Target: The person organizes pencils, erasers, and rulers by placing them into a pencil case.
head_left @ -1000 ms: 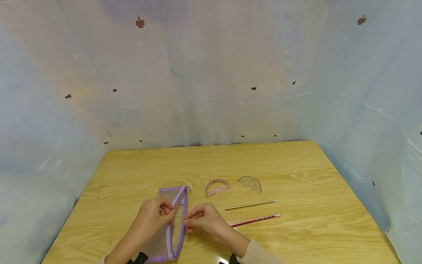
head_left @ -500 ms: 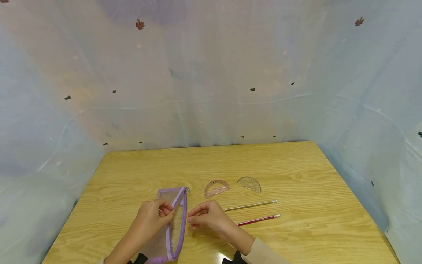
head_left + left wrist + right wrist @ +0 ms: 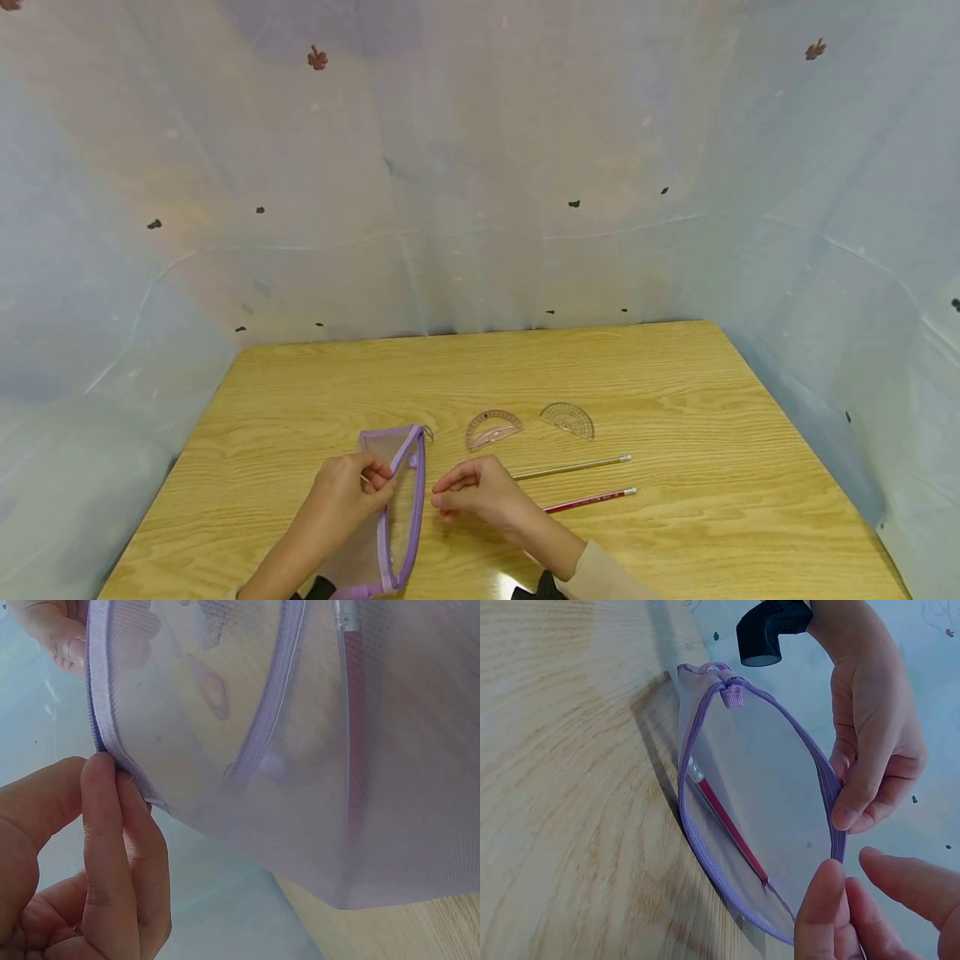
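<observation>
A purple-trimmed mesh pencil pouch (image 3: 384, 554) lies on its side with its zipped mouth spread wide. My left hand (image 3: 348, 492) pinches one edge of that mouth between thumb and fingers. Just right of the opposite edge hovers my right hand (image 3: 483, 496), apart from the pouch. Its thumb stands away from its loosely bent fingers, with nothing between them in the right wrist view. Inside the pouch rests a red pencil (image 3: 727, 825) with a metal-banded end; its shape also shows through the mesh in the left wrist view.
Right of the pouch, a gold pencil (image 3: 577, 467) and another red pencil (image 3: 592, 501) lie on the wooden table (image 3: 675, 375), the latter partly behind my right wrist. Farther back are a pink protractor (image 3: 476, 423) and a clear protractor (image 3: 567, 419). Patterned sheeting (image 3: 480, 167) encloses the table.
My right hand has come off the pouch's right edge and shifted slightly to the right. My left hand keeps its pinch, and the pouch mouth stays spread.
</observation>
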`<state>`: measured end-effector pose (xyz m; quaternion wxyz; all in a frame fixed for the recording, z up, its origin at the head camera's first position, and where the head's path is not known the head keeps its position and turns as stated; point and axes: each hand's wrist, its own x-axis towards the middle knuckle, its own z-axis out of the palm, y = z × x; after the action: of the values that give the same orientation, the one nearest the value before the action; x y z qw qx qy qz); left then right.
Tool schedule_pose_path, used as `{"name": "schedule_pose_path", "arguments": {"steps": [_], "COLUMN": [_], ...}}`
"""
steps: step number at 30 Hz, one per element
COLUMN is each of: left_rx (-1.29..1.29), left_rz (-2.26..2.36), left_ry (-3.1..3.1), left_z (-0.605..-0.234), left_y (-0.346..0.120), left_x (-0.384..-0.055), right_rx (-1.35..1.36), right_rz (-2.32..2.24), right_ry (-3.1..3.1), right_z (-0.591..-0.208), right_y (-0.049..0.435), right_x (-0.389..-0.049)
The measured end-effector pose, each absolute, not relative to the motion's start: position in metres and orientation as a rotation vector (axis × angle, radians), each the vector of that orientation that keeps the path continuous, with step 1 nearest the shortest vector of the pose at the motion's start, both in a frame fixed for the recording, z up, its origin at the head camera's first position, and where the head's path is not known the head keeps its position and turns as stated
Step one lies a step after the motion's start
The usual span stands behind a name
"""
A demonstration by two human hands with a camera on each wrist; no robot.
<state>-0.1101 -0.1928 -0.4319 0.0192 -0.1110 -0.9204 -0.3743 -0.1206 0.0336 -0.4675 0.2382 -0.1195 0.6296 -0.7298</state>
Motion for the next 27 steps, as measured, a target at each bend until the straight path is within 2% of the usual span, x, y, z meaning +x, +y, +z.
{"name": "schedule_pose_path", "arguments": {"steps": [27], "left_rx": [-0.353], "left_rz": [-1.181], "left_ry": [-2.847], "left_z": [-0.433], "left_y": [-0.193], "left_x": [-0.109], "right_rx": [-0.400], "right_rz": [-1.905], "right_ry": [1.781], "right_z": [-0.471], "right_y": [0.073], "right_x": [-0.128]}}
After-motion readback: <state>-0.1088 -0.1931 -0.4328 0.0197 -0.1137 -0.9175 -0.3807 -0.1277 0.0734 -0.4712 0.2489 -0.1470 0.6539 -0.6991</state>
